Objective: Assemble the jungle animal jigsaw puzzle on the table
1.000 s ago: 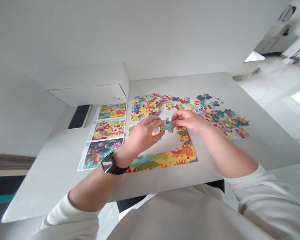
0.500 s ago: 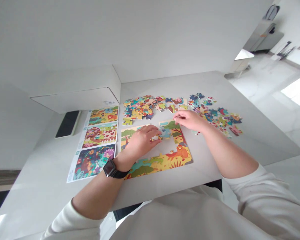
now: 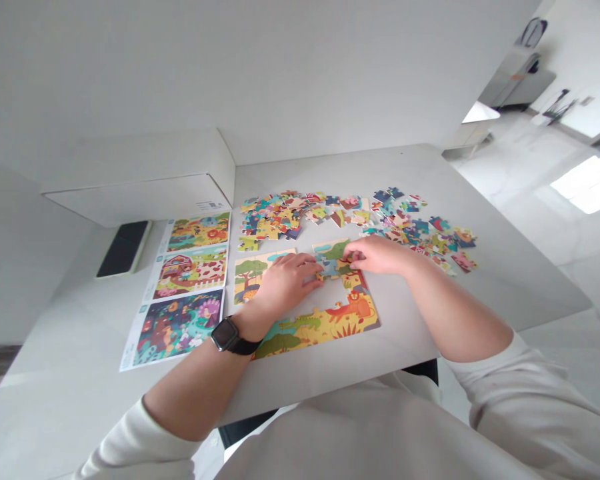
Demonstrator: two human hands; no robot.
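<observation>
A partly assembled jigsaw puzzle [image 3: 347, 319] with a lion, a crocodile and trees lies on the table, with a bare gap in its middle. Over its left part rests my left hand [image 3: 293, 279], wearing a black watch; its thumb and bent fingers close at the edge of a blue elephant piece [image 3: 331, 265]. My right hand [image 3: 373, 255] has its thumb and fingers pinched on a puzzle piece at the top right corner, beside the green treetop [image 3: 337, 250]. Both hands' fingertips partly hide what they grip.
Loose puzzle pieces [image 3: 275, 217] are heaped behind the puzzle, and more pieces [image 3: 443, 237] spread to the right. At left lie a sheet with three printed pictures [image 3: 193, 273] and a phone [image 3: 124, 248]. A white box [image 3: 140, 197] stands behind them against the wall.
My right hand has come slightly nearer, from above the puzzle's top edge to its top right corner. My left hand stays by the elephant piece. The whole view has shifted a little.
</observation>
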